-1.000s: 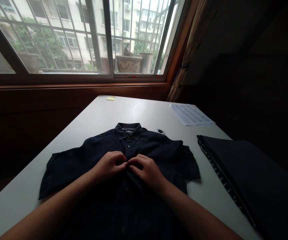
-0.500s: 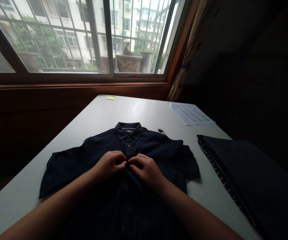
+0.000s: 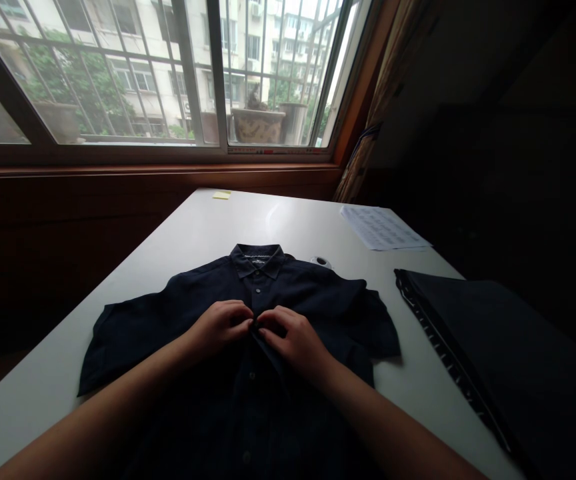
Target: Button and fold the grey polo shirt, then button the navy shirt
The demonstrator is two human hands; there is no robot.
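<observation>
The shirt (image 3: 251, 353) lay front up on the surface (image 3: 288, 223), collar (image 3: 271, 268) toward the window (image 3: 143, 80), hem out of view. The left hand (image 3: 223, 325) and right hand (image 3: 291, 333) met at the placket, between the upper button (image 3: 259, 291) and the lower button (image 3: 253, 376). Each appeared pinched on the fabric, thumb toward forefinger, fingertips close to the other hand's. Any button between them was hidden; whether it sat in its hole could not be determined.

The step looked like button work. Correct technique called for one hand to hold the placket edge taut while the other tilted the button edgewise to the hole. Force on the thread was to be avoided, and both front edges needed to lie level.

A white disc (image 3: 321, 263) lay just beyond the shirt's shoulder. A dark item (image 3: 508, 333) lay to the right, apart from the sleeve; papers (image 3: 383, 228) lay farther off.
</observation>
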